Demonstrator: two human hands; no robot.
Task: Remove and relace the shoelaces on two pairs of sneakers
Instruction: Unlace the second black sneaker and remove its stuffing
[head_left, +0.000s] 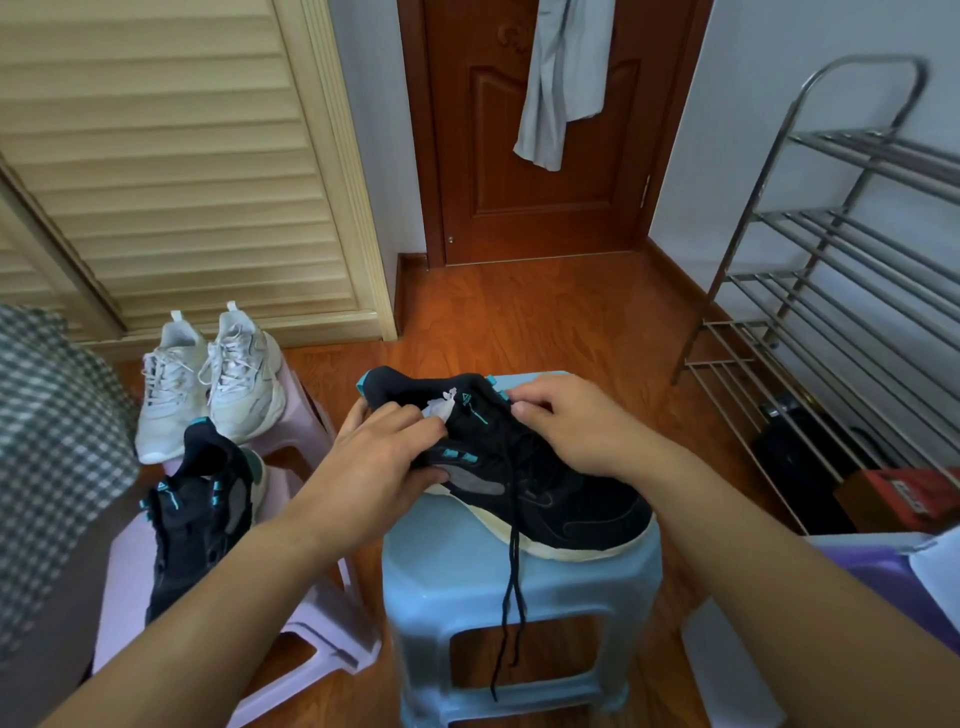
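Lace ends: two black lace ends (511, 597) are seen hanging down from the black sneaker, over the front edge of the blue stool
Blue stool: a light blue plastic stool (519, 587) is placed on the wooden floor (545, 317), directly in front of the person
Black sneaker: a black sneaker (545, 483) with teal details and a cream sole is laid on top of the blue stool, its toe pointing to the right and toward the camera
Left hand: the left hand (382, 457) is closed on the heel side of the black sneaker, with the thumb on the grey side panel and the fingers curled over the collar
Right hand: the right hand (576, 426) is laid on the tongue area of the black sneaker with the fingers bent; it cannot be told if a lace is pinched under them
Second black sneaker: the matching black sneaker (192, 519) is stood on a pale purple stool (322, 634) to the left, heel away from the camera
White sneakers: a pair of white sneakers (208, 384), laced, is set side by side on another purple stool (298, 395), behind the second black sneaker
Metal rack: a steel shoe rack (831, 260) is stood at the right wall
Door: a brown wooden door (519, 208) is seen at the far side, with a grey cloth (561, 78) hung on it
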